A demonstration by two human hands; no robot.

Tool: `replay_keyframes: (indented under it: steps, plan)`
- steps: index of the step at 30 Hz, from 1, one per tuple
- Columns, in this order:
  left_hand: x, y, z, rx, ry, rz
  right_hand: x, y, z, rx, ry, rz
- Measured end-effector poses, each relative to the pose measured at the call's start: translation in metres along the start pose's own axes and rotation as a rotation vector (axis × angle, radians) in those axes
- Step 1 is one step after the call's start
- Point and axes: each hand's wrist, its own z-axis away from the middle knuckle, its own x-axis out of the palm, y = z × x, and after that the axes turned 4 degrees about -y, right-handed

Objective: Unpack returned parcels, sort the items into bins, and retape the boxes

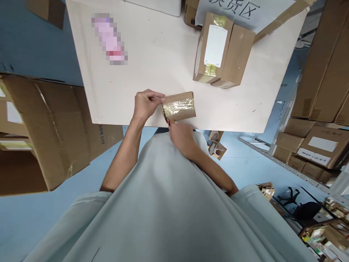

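left hand (147, 103): pinched shut on the left end of the small taped box (180, 106), thumb and fingers closed over its edge.
right hand (181, 138): curled closed around a red-tipped item (169, 123), mostly hidden; tip met the box's near left corner.
small taped box: lay at the near edge of the table (152, 62), between both hands, clear tape across its top.
larger boxes (223, 51): stood side by side, touching, farther back to the right, well apart.
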Motion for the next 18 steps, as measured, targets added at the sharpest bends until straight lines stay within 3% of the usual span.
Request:
replay_keyframes:
  steps: [3, 6, 9, 12, 15, 18]
  plan:
    - [-0.004, 0.000, 0.004, 0.038, -0.009, -0.063, -0.013, 0.017, 0.016, 0.033, 0.031, -0.010]
    - [0.002, 0.010, 0.012, 0.172, 0.015, -0.197, -0.024, 0.048, 0.028, 0.169, 0.107, -0.070]
    - [0.028, 0.028, 0.021, 0.364, -0.011, -0.313, -0.026, 0.081, 0.031, 0.271, 0.212, -0.151]
    - [0.065, 0.038, 0.026, 0.499, -0.107, -0.370, -0.024, 0.102, 0.027, 0.282, 0.289, -0.199]
    - [0.092, 0.034, 0.026, 0.541, -0.146, -0.387, -0.024, 0.106, 0.022, 0.232, 0.322, -0.185]
    - [0.102, 0.021, 0.023, 0.559, -0.108, -0.373, -0.027, 0.100, 0.015, 0.198, 0.322, -0.135]
